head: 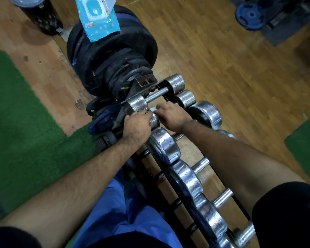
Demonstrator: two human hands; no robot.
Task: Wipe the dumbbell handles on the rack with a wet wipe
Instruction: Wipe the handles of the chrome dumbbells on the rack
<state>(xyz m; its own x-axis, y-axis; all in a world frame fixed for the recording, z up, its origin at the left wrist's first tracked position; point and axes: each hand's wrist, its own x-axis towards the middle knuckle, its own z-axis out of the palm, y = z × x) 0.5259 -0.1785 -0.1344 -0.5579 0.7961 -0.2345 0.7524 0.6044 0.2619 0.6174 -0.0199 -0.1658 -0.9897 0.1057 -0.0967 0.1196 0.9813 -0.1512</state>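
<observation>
Centre of the frame: second dumbbell (155,120) from the far end of the rack (170,189), its handle hidden beneath two bare hands. Right hand (173,117) curled down over that handle, a small patch of white, apparently the wet wipe (153,109), showing at the fingertips. Left hand (137,125) closed around the near chrome head of the same dumbbell, thumb side touching the right hand's fingers. Exact hold on the wipe not clear from this angle.

Just beyond the hands, toward upper centre: first dumbbell (157,94), bare steel handle exposed between two ribbed chrome heads. Trailing from centre to lower right: row of larger chrome dumbbells (186,178), pitted heads side by side, knurled handles angled to the right across the dark rack rails.

Upper centre: stack of black weight plates (111,56) at the rack's far end, a blue wet-wipe pack (97,17) resting on top, lid flap raised. Upper left: dark cylindrical container (40,14) standing on the wooden floor (222,68). Left side and right edge: green turf mats (21,122). Upper right corner: blue weight plates (250,16) beside dark equipment. Bottom of the frame: blue trousers (118,212) between both forearms, black sleeves (284,212) at the lower corners.
</observation>
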